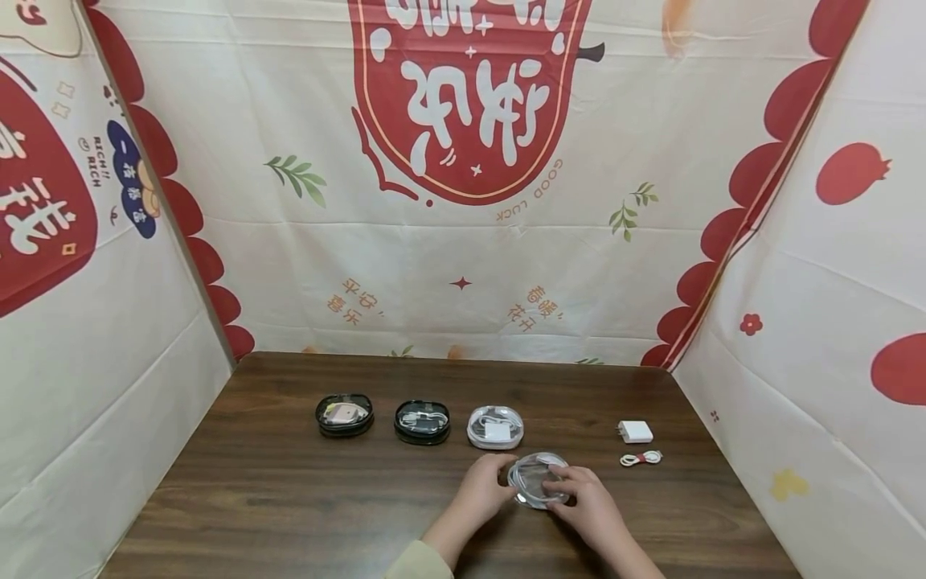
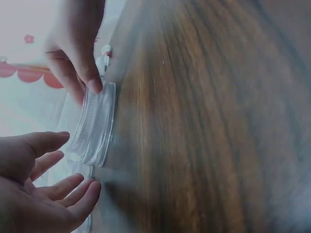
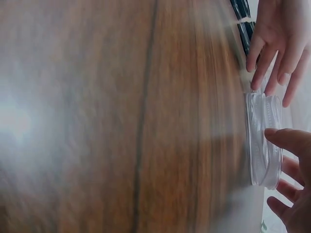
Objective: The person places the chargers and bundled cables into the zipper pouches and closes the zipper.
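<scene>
A clear, oval zip case lies on the wooden table between the two hands, with its zipped side visible in the right wrist view. My right hand grips its right end, the thumb on the near side and the fingers over the top. At the left end is my left hand, its fingers spread and loosely extended; in the left wrist view, this hand stands slightly apart from the case. Whether the case holds anything is hard to make out.
Behind stand two black-edged clear cases and a white-edged one, each with items inside. To the right lie a white charger plug and a bundled white cable with a red tie. Printed cloth walls surround the table.
</scene>
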`<state>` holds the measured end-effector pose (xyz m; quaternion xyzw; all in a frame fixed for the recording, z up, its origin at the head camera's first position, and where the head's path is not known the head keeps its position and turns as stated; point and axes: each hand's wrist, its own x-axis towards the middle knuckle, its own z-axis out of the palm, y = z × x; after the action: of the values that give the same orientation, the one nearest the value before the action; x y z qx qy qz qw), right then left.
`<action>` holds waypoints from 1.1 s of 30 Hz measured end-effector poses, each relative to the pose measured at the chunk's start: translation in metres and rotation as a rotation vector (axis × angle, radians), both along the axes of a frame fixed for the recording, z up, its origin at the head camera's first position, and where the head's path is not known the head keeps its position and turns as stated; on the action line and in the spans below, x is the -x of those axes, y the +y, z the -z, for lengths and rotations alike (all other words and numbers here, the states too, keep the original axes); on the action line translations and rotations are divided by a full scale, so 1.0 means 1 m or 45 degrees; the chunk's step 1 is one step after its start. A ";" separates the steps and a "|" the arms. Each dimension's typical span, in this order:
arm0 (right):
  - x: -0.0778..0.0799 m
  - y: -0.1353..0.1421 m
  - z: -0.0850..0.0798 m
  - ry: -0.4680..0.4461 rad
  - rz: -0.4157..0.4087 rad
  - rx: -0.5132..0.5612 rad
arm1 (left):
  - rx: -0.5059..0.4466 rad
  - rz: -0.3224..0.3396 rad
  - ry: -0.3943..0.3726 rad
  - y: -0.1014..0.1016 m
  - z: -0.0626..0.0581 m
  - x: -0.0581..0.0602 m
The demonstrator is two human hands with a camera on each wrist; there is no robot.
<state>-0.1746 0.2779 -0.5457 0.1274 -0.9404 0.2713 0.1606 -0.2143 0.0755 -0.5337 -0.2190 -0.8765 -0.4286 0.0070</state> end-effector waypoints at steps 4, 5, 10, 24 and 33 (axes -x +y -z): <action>-0.003 -0.005 -0.001 -0.044 -0.015 0.009 | -0.125 0.019 -0.085 -0.005 0.003 -0.003; -0.003 -0.006 -0.001 -0.046 -0.025 0.008 | -0.170 0.028 -0.116 -0.006 0.004 -0.004; -0.007 -0.015 -0.003 -0.063 -0.067 0.006 | -0.331 0.052 -0.222 -0.014 0.005 -0.009; -0.008 -0.038 -0.009 -0.089 -0.089 0.014 | -0.182 -0.031 -0.085 -0.034 0.005 -0.012; -0.001 -0.050 -0.012 -0.121 -0.043 0.061 | -0.105 -0.017 0.010 -0.045 0.003 -0.009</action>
<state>-0.1734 0.2282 -0.5336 0.1265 -0.9379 0.3022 0.1143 -0.2057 0.0305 -0.5370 -0.2142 -0.8596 -0.4633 0.0224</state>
